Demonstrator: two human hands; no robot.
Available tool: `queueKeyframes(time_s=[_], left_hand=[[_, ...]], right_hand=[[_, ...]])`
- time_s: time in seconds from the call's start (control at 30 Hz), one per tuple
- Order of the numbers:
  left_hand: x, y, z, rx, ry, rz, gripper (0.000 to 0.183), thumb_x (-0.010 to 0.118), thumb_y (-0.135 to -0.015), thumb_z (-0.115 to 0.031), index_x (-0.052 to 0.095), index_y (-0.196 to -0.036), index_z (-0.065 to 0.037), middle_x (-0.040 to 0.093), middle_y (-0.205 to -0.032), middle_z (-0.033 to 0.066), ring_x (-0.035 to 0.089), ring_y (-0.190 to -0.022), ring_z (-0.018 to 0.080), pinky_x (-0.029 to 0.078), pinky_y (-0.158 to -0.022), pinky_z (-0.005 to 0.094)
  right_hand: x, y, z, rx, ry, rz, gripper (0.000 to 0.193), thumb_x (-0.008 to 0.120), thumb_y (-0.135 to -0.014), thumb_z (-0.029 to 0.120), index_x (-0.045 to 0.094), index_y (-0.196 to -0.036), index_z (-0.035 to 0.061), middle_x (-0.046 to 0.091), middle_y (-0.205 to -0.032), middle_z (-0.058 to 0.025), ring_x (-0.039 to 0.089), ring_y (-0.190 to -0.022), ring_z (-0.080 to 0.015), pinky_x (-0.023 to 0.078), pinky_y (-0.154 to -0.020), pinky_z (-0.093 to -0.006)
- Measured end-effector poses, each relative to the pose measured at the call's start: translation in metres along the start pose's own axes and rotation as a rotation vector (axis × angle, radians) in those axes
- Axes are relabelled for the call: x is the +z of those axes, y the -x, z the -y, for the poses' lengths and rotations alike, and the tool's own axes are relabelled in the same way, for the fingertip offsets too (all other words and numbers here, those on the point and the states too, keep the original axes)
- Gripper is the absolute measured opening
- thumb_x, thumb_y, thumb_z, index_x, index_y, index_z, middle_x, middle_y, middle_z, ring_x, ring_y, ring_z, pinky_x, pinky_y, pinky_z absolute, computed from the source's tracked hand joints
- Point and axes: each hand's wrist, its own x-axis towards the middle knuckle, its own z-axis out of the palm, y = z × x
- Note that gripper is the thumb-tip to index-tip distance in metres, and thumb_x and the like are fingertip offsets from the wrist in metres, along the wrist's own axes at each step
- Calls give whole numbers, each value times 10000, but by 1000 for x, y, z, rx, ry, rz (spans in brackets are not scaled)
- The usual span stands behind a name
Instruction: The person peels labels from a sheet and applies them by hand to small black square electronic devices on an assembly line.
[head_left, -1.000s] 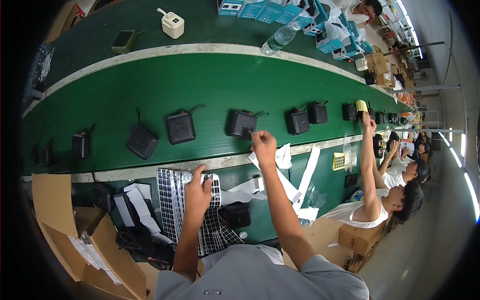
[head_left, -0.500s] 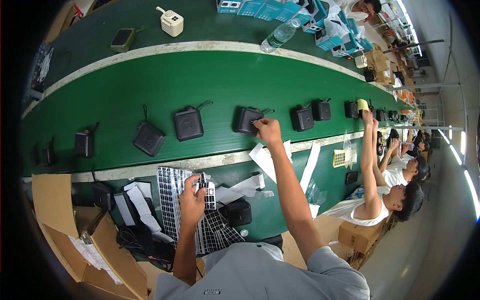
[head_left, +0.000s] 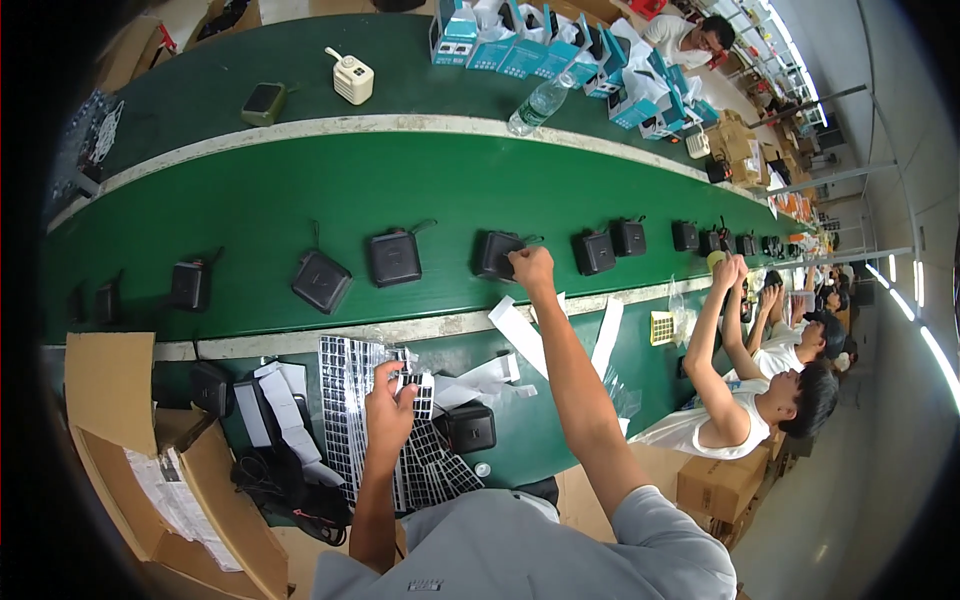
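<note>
My right hand [head_left: 532, 266] reaches over the green belt, its fingertips pressed together against the face of a black square speaker [head_left: 494, 252]. Whatever lies under those fingertips is too small to make out. In my left hand [head_left: 389, 408], above the near worktop, is a small sticker sheet [head_left: 422, 396] with dark and white squares, gripped between thumb and fingers. Larger sticker sheets [head_left: 345, 415] are spread below and beside that hand. Close by lies another black case [head_left: 470, 428]. Similar black speakers with wrist loops, such as one speaker [head_left: 394, 258] left of my right hand, line the belt [head_left: 400, 170].
An open cardboard box [head_left: 110, 390] stands at the near left. White paper strips [head_left: 606, 338] lie along the belt's near edge. Across the belt are a beige speaker [head_left: 352, 80], a plastic bottle [head_left: 542, 104] and blue boxes [head_left: 525, 52]. A co-worker [head_left: 735, 410] sits to the right.
The view has tilted so that the far side shows more. My right fingertips stay at the same speaker, and my left hand keeps the sheet. The co-worker's hands have drawn back toward the belt's near edge.
</note>
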Motion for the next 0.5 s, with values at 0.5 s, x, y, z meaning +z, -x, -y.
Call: queueKeyframes(time_s=[0.5], left_hand=[[-17,28,-5,6,-98,30,303,606,-858,-30,496,-1140,-44,646,-734,166,607,-581,216,450,-539,330]], right_hand=[[-14,37,-16,-547,32,-303,230,672,-804,67,684,-1034,52,601,-817,-166,600,-711,-344,487,-661,-421]])
